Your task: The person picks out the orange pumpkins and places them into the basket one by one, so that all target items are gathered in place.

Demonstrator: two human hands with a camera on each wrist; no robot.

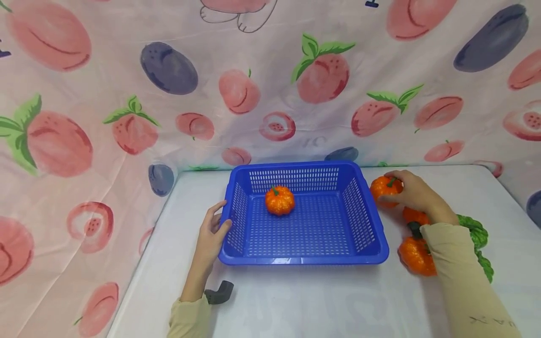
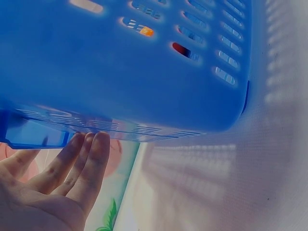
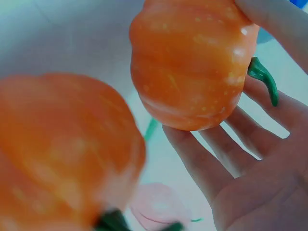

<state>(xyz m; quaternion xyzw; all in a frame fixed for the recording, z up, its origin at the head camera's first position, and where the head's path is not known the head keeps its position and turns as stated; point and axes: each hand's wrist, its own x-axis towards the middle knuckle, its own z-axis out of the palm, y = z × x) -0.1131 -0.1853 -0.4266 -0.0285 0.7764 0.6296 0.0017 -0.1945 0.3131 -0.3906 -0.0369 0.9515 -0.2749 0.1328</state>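
Held pumpkin: a glossy orange, ribbed pumpkin with a curved green stem (image 1: 379,188), just outside the right side of the basket, near its far right corner; whether its base touches the table cannot be told.
Right hand: the right hand (image 1: 416,191) grasps that pumpkin, thumb on one side and fingers on the other; in the right wrist view the palm faces it and the stem points toward the fingers.
Neighbouring pumpkins: a partly hidden orange pumpkin (image 1: 412,215) lies under the right forearm, and a larger-looking, ribbed orange pumpkin (image 1: 415,257) lies nearer the person, partly covered by the sleeve.
Basket: a rectangular blue plastic basket with slotted walls (image 1: 296,260), upright at the middle of the table.
Pumpkin inside: a small, round orange pumpkin with a green stem (image 1: 280,202), on the basket floor, left of centre toward the back.
Left hand: the left hand (image 1: 212,234) touches the basket's left side, fingers extended and clenched on nothing.
Greens: crinkled green leafy pieces (image 1: 474,231), right of the pumpkins, partly behind the sleeve.
Sleeves: beige long sleeves (image 1: 460,277) on both arms.
Surface: a white-covered table (image 1: 296,300).
Backdrop: pale pink cloth printed with fruit (image 1: 190,28).
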